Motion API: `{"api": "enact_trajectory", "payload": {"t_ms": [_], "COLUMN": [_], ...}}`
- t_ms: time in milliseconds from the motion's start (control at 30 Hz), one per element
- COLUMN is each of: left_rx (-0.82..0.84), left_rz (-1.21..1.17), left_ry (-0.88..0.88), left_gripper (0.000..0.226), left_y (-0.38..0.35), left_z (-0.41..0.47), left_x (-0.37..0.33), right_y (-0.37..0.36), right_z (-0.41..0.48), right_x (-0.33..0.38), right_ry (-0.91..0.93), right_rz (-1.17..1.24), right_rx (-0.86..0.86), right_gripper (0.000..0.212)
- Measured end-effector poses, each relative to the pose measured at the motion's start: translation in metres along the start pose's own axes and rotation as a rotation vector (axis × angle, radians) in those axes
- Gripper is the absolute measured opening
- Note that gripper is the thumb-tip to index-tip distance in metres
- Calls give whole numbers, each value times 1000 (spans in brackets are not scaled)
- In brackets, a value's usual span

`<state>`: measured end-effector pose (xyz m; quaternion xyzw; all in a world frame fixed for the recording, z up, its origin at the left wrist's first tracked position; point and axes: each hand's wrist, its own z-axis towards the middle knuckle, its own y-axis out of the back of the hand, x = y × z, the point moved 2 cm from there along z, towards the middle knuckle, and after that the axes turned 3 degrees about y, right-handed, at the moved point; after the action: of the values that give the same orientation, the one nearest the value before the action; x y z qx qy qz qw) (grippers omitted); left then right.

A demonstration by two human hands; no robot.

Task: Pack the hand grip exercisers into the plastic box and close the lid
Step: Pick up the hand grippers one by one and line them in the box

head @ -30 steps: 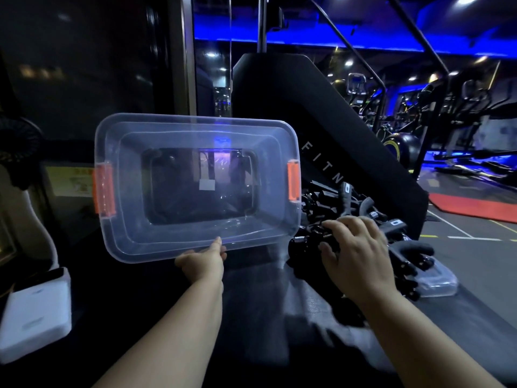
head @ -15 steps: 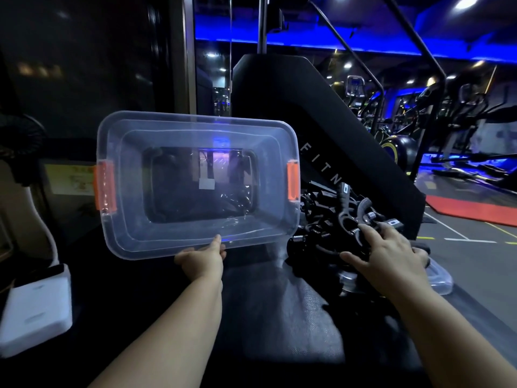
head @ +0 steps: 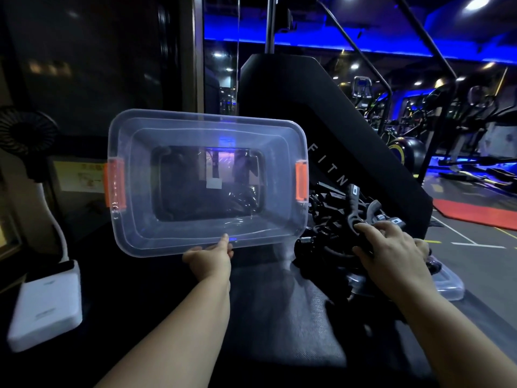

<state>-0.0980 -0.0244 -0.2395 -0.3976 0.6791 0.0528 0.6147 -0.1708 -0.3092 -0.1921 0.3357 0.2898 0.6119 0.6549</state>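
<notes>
Left hand (head: 208,260) holds the plastic box (head: 134,225) by its rim; right hand (head: 391,247) grips an exerciser (head: 352,208).

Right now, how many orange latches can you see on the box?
2. The left latch sits on the box at its left end, the right latch at its right end. None looks hidden.

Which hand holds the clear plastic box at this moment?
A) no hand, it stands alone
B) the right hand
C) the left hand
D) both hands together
C: the left hand grips the near rim of the clear plastic box, and the right hand pinches a black hand grip exerciser in the pile beside it.
</notes>
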Motion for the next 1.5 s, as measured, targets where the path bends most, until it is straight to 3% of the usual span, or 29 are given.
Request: {"api": "enact_trajectory", "payload": {"t_ms": [167, 300, 500, 633, 733, 900, 1233, 1367, 1500], "left_rx": [2, 0, 2, 9, 32, 137, 255, 283, 312], "left_rz": [-1, 19, 27, 13, -11, -30, -30, -32, -39], "left_ry": [8, 25, 39, 54, 111, 241, 294, 301, 284], "left_gripper": [46, 47, 47, 50, 51, 16, 11, 10, 12], "left_y": [1, 1, 1, 3, 3, 6, 11, 15, 17], "left_z": [-2, 0, 2, 6, 12, 20, 23, 25, 26], "left_x": [0, 1, 2, 4, 3, 0, 0, 1, 2], "right_y": [2, 14, 43, 40, 25, 9, 17, 13, 6], "right_z": [5, 7, 10, 15, 19, 29, 47, 48, 49], "right_x": [11, 15, 51, 78, 91, 108, 134, 138, 139], "right_ry": [66, 60, 225, 89, -10, -108, -45, 49, 106], "right_rz": [-1, 86, 353, 662, 714, 674, 347, 221, 168], "right_rx": [0, -129, -327, -132, 95, 227, 168, 167, 284], "right_gripper": [57, 60, 56, 41, 34, 30, 30, 46, 69]}}
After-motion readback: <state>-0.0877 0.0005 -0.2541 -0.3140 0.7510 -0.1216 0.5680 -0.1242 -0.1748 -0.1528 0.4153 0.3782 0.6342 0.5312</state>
